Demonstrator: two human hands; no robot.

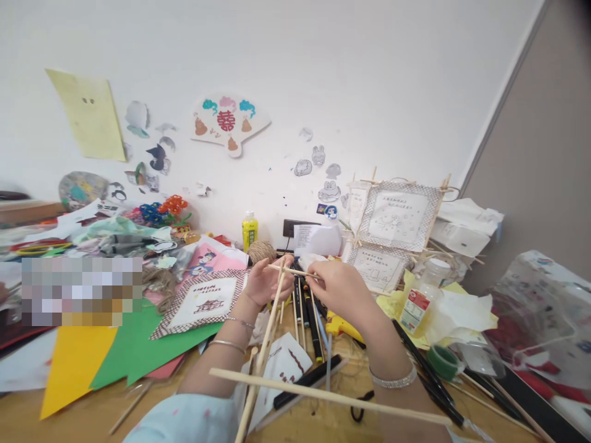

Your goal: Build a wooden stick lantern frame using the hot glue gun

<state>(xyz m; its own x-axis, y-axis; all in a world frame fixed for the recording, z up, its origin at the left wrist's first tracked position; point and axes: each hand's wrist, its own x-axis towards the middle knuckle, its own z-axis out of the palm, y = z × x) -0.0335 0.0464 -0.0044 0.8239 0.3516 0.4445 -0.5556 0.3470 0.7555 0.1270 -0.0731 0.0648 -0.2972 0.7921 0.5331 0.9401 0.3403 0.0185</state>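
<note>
Held up before me is a frame of thin wooden sticks, with a long stick [264, 352] running from my hands toward my body. Near me a second stick [332, 394] crosses it, and at the far end a short crosspiece [295, 271] does. My left hand [268, 284] is closed around the far joint, its fingers partly behind the sticks. With thumb and fingers my right hand [339, 288] pinches the right end of the crosspiece. Under the right wrist lies a yellow glue gun [344, 326], partly covered.
Black markers [314, 326] and loose sticks lie below my hands. To the left are a cloth panel [203, 301] and green paper [143, 351]. Stick-framed panels [399, 215] stand at the right, behind a clear bottle [422, 295]. Twine [261, 252] and a yellow bottle [250, 231] sit by the wall.
</note>
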